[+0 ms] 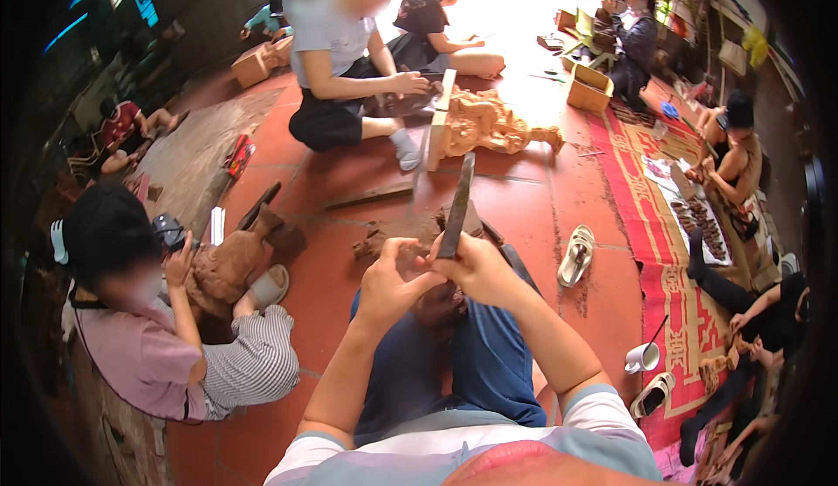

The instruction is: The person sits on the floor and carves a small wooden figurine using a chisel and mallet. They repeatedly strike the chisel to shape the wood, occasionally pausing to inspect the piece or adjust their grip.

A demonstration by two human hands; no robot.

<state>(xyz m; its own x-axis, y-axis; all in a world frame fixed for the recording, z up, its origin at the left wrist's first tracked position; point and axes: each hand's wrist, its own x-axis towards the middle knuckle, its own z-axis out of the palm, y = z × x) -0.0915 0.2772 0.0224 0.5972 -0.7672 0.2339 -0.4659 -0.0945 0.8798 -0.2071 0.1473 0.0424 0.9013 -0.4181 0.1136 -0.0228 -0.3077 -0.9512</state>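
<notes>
A long, flat, dark grey strip, like a file, points up and away from me. My right hand grips its near end between thumb and fingers. Curled close beside it is my left hand, its fingertips meeting around the strip's near end; what they pinch is hidden. Beneath and just beyond my hands, a dark brown carved wood piece sits between my knees, largely covered by my hands and legs.
Ahead, a person in a light shirt sits by an orange-brown wooden carving. At left, another person holds a dark device beside a carving. A sandal, a white mug and a red patterned mat lie to the right.
</notes>
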